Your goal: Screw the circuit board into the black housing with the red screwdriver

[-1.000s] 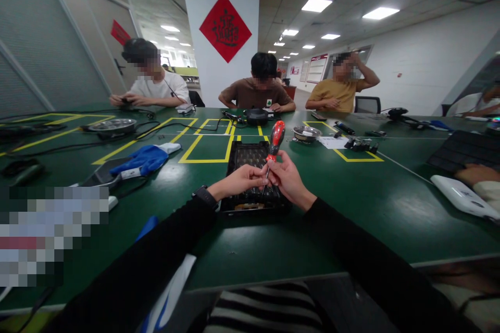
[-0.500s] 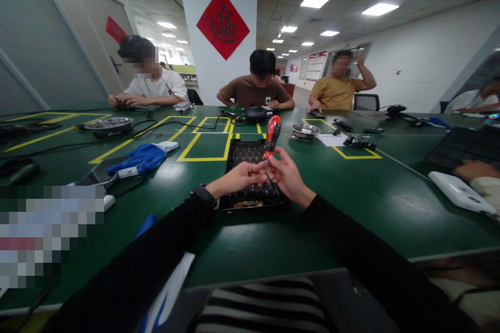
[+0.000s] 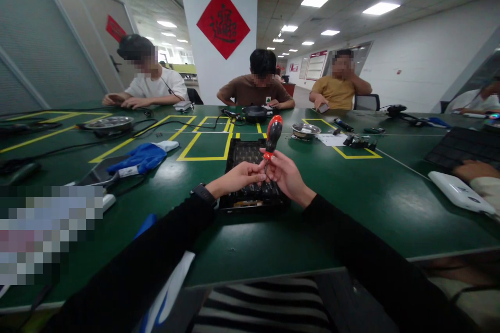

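A screwdriver (image 3: 274, 134) with a red and black handle stands nearly upright, handle up, between my hands. My right hand (image 3: 288, 174) is closed around it at the red collar below the handle. My left hand (image 3: 239, 179) is closed too, its thumb and fingertips pinched at the thin metal shaft; the tip is hidden by the fingers. Under both hands lies an open black plastic case (image 3: 234, 153) with a bumpy, shiny inside. A brownish strip (image 3: 250, 203) shows at its near edge.
Blue and white gloves (image 3: 140, 158) lie left on the green table (image 3: 351, 208). Metal bowls (image 3: 307, 130) stand farther back, near black clips (image 3: 361, 142) and yellow tape outlines. A white device (image 3: 461, 192) is at the right. Several people sit around the table.
The screwdriver handle has turned slightly, so more of its black side faces me. My hands stay nearly in place. Across the table, the person in yellow has lowered their raised hand.
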A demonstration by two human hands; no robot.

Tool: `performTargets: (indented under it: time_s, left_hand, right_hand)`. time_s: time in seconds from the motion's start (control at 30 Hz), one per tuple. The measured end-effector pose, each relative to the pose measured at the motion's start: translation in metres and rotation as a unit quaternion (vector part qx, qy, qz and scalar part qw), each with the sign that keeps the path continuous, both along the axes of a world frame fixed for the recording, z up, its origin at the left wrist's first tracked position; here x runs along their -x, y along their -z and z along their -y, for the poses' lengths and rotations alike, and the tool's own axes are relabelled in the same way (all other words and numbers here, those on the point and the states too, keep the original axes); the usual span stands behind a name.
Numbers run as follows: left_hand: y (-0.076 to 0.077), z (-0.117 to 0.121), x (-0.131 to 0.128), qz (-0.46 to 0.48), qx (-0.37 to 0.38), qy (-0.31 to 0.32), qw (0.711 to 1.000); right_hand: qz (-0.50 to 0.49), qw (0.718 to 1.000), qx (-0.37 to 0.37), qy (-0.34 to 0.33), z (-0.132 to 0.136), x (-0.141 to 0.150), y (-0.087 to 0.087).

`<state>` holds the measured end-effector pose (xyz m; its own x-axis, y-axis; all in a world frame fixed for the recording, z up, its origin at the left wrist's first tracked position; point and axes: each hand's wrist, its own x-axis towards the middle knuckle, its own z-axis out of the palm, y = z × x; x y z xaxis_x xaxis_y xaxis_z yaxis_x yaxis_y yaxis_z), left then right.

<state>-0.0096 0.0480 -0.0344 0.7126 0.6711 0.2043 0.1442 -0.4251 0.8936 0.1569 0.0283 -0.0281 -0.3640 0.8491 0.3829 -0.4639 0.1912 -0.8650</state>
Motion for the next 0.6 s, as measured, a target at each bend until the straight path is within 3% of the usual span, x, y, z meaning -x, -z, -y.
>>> performTargets:
  time_s: [0.17,0.43,0.6]
  left_hand:
    - [0.0003,-0.0002,-0.0003,0.003,-0.004,-0.017,1.000]
    - [-0.0041,0.0044,-0.0020,0.020,0.022,0.015,0.999]
    - [-0.0040,0.0042,-0.0009,0.020,0.025,0.023,0.999]
  right_hand:
    - [-0.022,0.999,0.025,-0.015,0.0016,-0.0005,-0.0014]
    - [-0.001,0.999,-0.028,0.040,-0.0011,0.0015,0.0038]
    - [-0.006,0.999,-0.036,0.039,-0.0031,0.0018,0.0056]
